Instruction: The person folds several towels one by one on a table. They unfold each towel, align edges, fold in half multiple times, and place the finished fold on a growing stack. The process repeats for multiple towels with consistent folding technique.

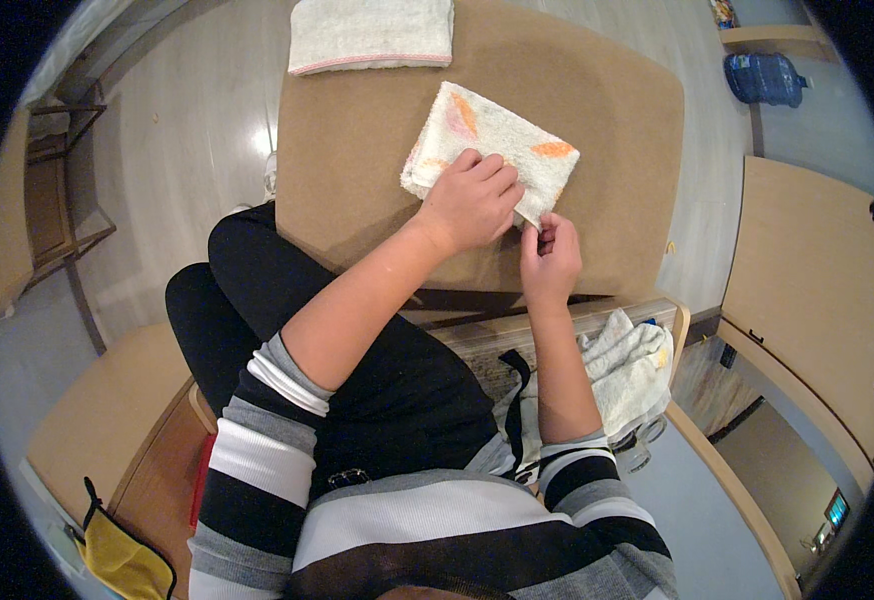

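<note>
On the tan ottoman (357,150), a fuzzy leaf-print towel (502,125) lies folded four-sided. The left hand (469,200), half-curled, rests on it; the right hand (552,255), fingers bent, pinches its near corner. A flat-folded white towel (372,35) lies at the ottoman's far edge.

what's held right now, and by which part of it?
The white cloth with orange leaf shapes: the right hand pinches its near corner. The left hand lies over its near edge; whether it grips can't be told.
</note>
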Tool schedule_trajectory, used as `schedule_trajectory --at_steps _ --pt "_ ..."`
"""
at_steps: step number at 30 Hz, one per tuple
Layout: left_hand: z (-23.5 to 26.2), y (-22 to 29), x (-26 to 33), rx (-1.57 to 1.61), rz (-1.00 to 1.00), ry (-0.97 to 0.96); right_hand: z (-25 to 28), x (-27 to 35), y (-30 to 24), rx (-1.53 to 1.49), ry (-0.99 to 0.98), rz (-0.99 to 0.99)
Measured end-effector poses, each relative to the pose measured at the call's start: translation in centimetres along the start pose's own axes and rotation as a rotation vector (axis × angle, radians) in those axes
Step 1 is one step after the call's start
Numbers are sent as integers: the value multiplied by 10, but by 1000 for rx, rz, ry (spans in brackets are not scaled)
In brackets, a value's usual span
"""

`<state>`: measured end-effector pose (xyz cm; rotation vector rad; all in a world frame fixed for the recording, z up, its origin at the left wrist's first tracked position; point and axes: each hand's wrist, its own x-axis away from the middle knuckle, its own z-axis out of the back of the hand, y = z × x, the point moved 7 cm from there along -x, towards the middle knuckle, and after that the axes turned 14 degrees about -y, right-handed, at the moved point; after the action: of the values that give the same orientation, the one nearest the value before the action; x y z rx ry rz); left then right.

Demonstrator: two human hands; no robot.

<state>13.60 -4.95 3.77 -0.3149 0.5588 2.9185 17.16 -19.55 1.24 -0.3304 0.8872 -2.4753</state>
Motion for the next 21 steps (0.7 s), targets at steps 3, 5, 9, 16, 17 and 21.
schedule_trajectory --at_steps 3,5,9,16,17,21 --pt "-2 3 -3 -2 -2 23 -4 0 1 -16 -13 6" --pt "-3 5 -6 -19 -13 39 -5 -1 2 -47 -17 11" --pt "-9 6 -12 -68 -17 -19 -2 -3 -2 -41 -3 47" --pt "-5 1 1 -157 -49 -18 -6 -5 -2 25 -94 -72" --pt "-2 -1 6 -164 -70 -10 -6 -4 -8 111 -85 -27" --pt "14 -16 25 -166 -125 -19 -4 1 -36 502 0 219"
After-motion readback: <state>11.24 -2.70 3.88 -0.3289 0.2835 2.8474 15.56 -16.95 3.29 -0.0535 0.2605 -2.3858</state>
